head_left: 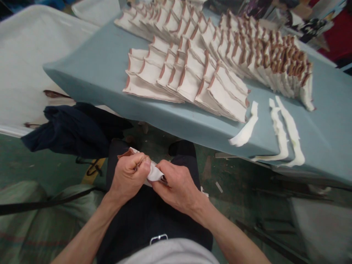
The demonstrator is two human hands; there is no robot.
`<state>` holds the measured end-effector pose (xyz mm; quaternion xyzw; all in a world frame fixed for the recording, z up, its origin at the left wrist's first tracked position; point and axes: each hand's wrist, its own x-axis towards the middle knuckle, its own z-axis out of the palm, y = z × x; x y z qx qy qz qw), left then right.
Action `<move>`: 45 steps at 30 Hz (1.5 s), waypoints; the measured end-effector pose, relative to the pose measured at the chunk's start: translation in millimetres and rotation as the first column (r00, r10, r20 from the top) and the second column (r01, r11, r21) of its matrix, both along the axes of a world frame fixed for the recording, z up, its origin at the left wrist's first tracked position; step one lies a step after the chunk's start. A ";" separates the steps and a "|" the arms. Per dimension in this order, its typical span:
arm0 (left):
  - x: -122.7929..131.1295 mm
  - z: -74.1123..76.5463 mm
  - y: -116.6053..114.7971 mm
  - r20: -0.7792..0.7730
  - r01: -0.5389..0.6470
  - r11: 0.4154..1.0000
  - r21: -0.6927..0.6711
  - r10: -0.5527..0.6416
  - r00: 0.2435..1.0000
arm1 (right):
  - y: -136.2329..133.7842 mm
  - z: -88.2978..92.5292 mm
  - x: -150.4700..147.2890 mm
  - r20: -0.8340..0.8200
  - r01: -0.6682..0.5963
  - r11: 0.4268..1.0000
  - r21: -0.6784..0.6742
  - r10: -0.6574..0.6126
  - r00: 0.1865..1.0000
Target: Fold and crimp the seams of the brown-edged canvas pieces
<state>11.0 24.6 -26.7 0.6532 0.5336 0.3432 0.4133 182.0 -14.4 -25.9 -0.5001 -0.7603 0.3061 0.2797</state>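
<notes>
Above my lap, both hands grip one white fabric piece [155, 173] with a brown edge at its left end. My left hand [130, 174] is closed round the left part, thumb on top. Close beside it, my right hand [177, 185] is closed on the other end, with the white material bent between the two. The fingers cover most of the piece, so its full shape is hidden. Rows of folded white pieces with brown edges [189, 75] lie overlapped on the blue-grey table [90, 80] in front of me.
Three pale strips, including a short one [246, 126], lie near the table's front edge. Dark blue cloth [71, 128] hangs at the left by a large white tray [33, 55]. Green sacks [49, 220] stand lower left. Small scraps [219, 187] lie on the floor.
</notes>
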 end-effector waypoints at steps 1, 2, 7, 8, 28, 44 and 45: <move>1.4 -1.7 -1.9 0.006 -0.020 1.000 -0.003 0.020 1.000 | 0.0 -0.9 -0.4 -0.027 -0.001 1.000 -0.012 0.001 1.000; 2.7 -3.2 -3.3 0.014 -0.037 0.999 -0.010 0.038 0.999 | 0.2 -1.7 -0.3 -0.056 0.001 1.000 -0.028 -0.002 0.998; 4.2 -6.7 -1.0 0.082 -0.012 0.995 -0.103 0.020 0.996 | 5.6 0.3 6.7 -0.173 0.040 0.983 -0.180 -0.072 0.982; 3.3 -6.6 0.8 0.101 0.016 0.992 -0.125 -0.004 0.995 | 7.1 1.8 9.1 -0.187 0.047 0.975 -0.216 -0.089 0.978; -10.9 -11.3 0.5 -0.065 0.101 0.926 0.362 -0.083 0.994 | 14.3 13.6 20.1 -0.275 0.006 0.971 -0.238 -0.073 0.959; 8.1 4.6 -3.0 -0.045 -0.011 0.997 0.074 0.014 0.999 | 16.6 1.9 29.6 0.183 -0.023 1.000 -0.014 0.026 0.983; 8.4 3.1 -3.3 -0.049 -0.033 0.996 0.083 0.037 0.998 | 16.9 5.1 32.1 0.165 -0.010 0.999 -0.033 0.015 0.986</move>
